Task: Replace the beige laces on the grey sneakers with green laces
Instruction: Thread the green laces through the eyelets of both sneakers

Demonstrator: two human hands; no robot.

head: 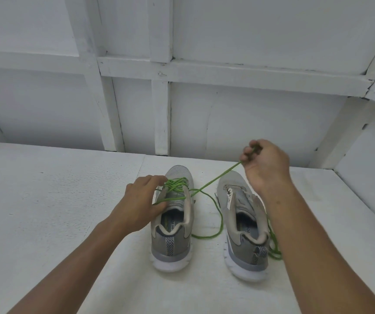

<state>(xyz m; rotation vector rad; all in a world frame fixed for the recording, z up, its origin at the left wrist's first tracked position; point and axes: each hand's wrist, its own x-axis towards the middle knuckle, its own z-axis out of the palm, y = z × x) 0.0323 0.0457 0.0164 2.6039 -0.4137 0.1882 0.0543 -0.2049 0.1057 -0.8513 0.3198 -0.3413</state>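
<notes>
Two grey sneakers stand side by side on the white tabletop [46,200] in front of me, heels towards me and toes towards the white panelled wall [250,109] at the far edge. My left hand [144,198] is on the left sneaker [173,241]. Its fingers are curled over the left edge of the throat, with the fingertips at the far rows of lacing and the thumb lying against the nearer part of the tongue, so it grips the shoe there. A low strand runs across the throat to my thumb, but I cannot tell whether I am pinching it too. The green lace [216,181] is already criss-crossed through the far eyelets of this sneaker. From the right side of the throat one strand climbs, taut and straight, up and to the right to my right hand [264,164]. That hand is raised above the toe of the right sneaker [243,223], fingers closed in a loose fist, with the strand pinched at the fingertips. A second strand leaves the same spot and trails slack down the gap between the two shoes, curling on the tabletop near the left sneaker's heel. The right sneaker stands with its throat open and a white label showing on its tongue. More green lace [273,245] lies heaped just right of its heel, partly hidden behind my right forearm, and I cannot tell whether it is a separate lace.
</notes>
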